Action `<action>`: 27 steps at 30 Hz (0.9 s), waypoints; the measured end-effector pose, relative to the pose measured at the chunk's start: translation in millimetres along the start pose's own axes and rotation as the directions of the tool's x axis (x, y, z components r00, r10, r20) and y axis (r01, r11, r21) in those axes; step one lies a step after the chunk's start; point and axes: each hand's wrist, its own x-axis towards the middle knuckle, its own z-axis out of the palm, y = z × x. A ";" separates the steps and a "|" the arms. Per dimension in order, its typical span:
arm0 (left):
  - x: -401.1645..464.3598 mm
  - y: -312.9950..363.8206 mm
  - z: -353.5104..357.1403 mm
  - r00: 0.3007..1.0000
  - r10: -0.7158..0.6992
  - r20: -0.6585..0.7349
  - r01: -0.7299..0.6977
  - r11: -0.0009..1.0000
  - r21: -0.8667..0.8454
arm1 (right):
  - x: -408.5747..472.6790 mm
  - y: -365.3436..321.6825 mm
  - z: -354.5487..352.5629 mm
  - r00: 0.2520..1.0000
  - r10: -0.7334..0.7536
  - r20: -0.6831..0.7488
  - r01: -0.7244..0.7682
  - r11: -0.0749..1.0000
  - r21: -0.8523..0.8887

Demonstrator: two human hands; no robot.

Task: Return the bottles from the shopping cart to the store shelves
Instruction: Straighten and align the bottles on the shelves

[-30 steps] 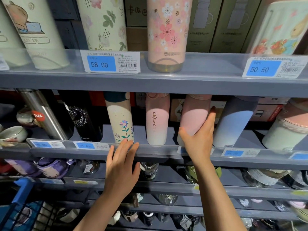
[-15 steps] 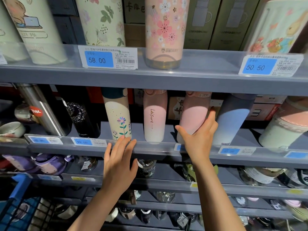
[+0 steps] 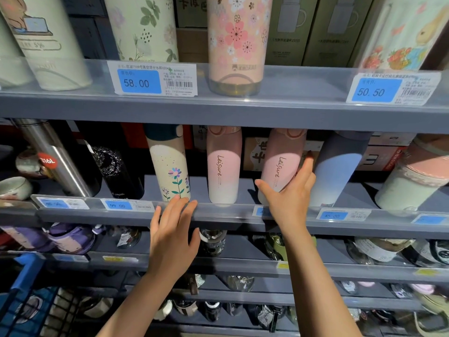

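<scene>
right hand fingers curl, it seems, around matte pink cylinder bottle at frame centre; left hand fingers straight, wide.

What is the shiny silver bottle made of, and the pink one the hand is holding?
The silver bottle looks like bare brushed steel: it gleams with long streaks of light, and its red sticker reads 316L, a steel grade. The pink bottle in the right hand has a smooth matte coat, pink fading to white, with no glare. What lies under that coat cannot be told.
</scene>
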 end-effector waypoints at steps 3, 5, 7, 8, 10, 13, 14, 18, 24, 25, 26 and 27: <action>-0.3 -0.3 -1.2 1.000 0.006 0.007 -0.006 1.000 0.004 | 1.1 -0.4 0.0 1.000 0.018 -0.011 -0.018 1.000 -0.003; -0.2 -0.7 -1.5 1.000 0.008 0.010 -0.008 1.000 0.005 | 1.8 -0.8 -1.8 1.000 0.020 0.000 -0.020 1.000 0.005; -0.1 -0.9 -1.5 1.000 0.008 0.014 -0.008 1.000 0.004 | 2.1 -1.1 -2.9 1.000 0.015 0.018 -0.016 1.000 0.011; -0.1 -0.9 -1.3 1.000 0.010 0.015 -0.010 1.000 0.005 | 2.3 -1.5 -3.0 1.000 0.008 0.026 -0.008 1.000 0.014; 0.0 -0.9 -1.0 1.000 0.011 0.013 -0.011 1.000 0.012 | 1.9 -2.3 -2.6 0.999 -0.012 0.043 0.012 1.000 0.005; 0.0 -1.3 -0.1 1.000 0.009 0.002 -0.009 1.000 0.015 | 0.0 -4.3 -1.8 0.997 -0.038 0.063 0.039 0.999 -0.028; 0.2 -1.3 0.2 1.000 0.008 -0.001 -0.008 1.000 0.017 | -0.5 -5.0 -1.8 0.997 -0.046 0.064 0.048 0.998 -0.036; -2.8 -4.1 3.2 1.000 0.026 0.001 -0.026 0.999 0.039 | -1.3 -5.5 -1.4 0.997 -0.036 0.073 0.040 0.998 -0.046; -5.3 -3.1 7.1 0.999 0.016 0.029 -0.019 0.995 0.097 | -3.9 -4.8 1.0 0.996 -0.058 0.065 0.061 0.997 -0.051; -5.2 -0.6 8.8 1.000 0.006 0.020 -0.008 0.996 0.085 | -4.5 -4.3 1.6 0.996 -0.061 0.064 0.064 0.997 -0.044; -5.1 2.9 11.1 1.000 0.009 0.004 -0.010 0.998 0.070 | -6.0 -3.9 1.7 0.996 -0.065 0.062 0.067 0.997 -0.028; -5.5 7.0 14.3 0.999 0.036 -0.012 -0.036 0.998 0.060 | -8.8 -2.9 1.2 0.996 -0.072 0.057 0.072 0.997 -0.007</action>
